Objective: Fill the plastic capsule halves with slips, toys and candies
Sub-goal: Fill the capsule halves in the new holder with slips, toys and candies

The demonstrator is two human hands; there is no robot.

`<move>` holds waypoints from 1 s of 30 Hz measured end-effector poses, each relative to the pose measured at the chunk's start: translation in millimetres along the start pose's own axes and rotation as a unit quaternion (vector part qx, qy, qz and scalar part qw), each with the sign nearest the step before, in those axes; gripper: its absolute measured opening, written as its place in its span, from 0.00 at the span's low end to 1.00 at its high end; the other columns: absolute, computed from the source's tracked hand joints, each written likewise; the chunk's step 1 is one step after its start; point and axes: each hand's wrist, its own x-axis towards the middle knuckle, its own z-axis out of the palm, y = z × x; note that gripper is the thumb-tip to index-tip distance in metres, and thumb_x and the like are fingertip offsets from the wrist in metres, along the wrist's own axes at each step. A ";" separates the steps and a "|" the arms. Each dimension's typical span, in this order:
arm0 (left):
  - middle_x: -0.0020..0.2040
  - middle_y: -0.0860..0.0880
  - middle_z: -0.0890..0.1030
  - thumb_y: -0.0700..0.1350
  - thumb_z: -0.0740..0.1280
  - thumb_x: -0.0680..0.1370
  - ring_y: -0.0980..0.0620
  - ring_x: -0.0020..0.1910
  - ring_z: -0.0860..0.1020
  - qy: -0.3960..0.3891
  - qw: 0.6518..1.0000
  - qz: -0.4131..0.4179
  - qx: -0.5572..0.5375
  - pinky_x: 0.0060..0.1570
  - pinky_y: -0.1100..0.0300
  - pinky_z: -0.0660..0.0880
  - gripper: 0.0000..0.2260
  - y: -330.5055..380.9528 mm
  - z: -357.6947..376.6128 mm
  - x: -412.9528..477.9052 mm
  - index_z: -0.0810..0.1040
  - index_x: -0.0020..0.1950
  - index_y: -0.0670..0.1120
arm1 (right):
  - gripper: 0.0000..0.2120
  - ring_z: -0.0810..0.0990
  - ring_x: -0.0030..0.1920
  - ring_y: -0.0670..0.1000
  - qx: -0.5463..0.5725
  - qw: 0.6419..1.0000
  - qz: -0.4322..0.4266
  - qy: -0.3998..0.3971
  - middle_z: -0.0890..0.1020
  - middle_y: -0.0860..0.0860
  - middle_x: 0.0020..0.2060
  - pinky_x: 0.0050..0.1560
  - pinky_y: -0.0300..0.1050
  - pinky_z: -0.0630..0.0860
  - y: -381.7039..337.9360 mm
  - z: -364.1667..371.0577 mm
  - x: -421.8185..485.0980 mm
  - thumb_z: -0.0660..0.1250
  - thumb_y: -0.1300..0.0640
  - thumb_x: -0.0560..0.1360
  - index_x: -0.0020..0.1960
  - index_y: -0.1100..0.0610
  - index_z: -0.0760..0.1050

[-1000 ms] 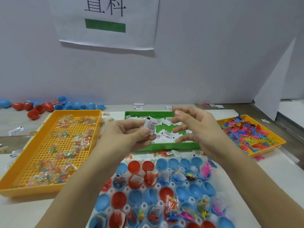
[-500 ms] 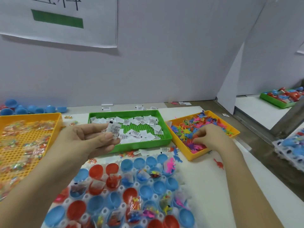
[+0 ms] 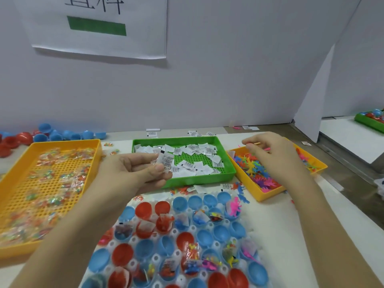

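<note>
Our left hand (image 3: 135,169) pinches one slip (image 3: 167,163), thumb clamped on it against the forefinger, its fine black print too small to read, over the front rim of the green tray (image 3: 207,179) holding the other slips (image 3: 193,150). Our right hand (image 3: 270,154), fingers curled together, pinches an orange toy (image 3: 257,143) above the toys (image 3: 252,167) in the toy tray (image 3: 270,195). Capsule halves (image 3: 187,235), red and blue, stand in rows nearest us, some filled, with bare table (image 3: 291,235) to their right and candies (image 3: 62,179) in the candy tray (image 3: 62,142) to their left; on the wall sign (image 3: 124,44) we read only "科" above a green bar.
</note>
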 end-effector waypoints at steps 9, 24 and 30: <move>0.37 0.42 0.86 0.32 0.70 0.73 0.48 0.37 0.86 -0.031 0.996 -0.006 0.085 0.33 0.65 0.80 0.07 -1.6 8.0 -6.7 0.81 0.47 0.42 | 0.17 0.82 0.42 0.45 0.274 0.926 -0.133 -0.222 0.83 0.42 0.43 0.42 0.39 0.80 -84.7 24.9 -41.2 0.69 0.59 0.75 0.58 0.40 0.79; 0.38 0.45 0.86 0.35 0.72 0.73 0.52 0.38 0.85 -0.106 0.975 -0.014 0.193 0.35 0.65 0.81 0.06 -1.1 5.8 -10.2 0.83 0.44 0.46 | 0.18 0.83 0.31 0.53 0.340 0.903 0.022 -0.262 0.85 0.56 0.36 0.30 0.42 0.80 -88.6 38.2 -43.0 0.75 0.61 0.69 0.56 0.49 0.77; 0.38 0.44 0.86 0.35 0.72 0.73 0.52 0.39 0.86 -0.110 0.974 -0.020 0.197 0.35 0.66 0.79 0.08 2.5 3.4 -11.6 0.83 0.49 0.45 | 0.13 0.85 0.40 0.53 0.323 0.907 0.020 -0.269 0.85 0.54 0.41 0.35 0.48 0.83 -89.4 39.0 -43.7 0.76 0.57 0.67 0.51 0.55 0.82</move>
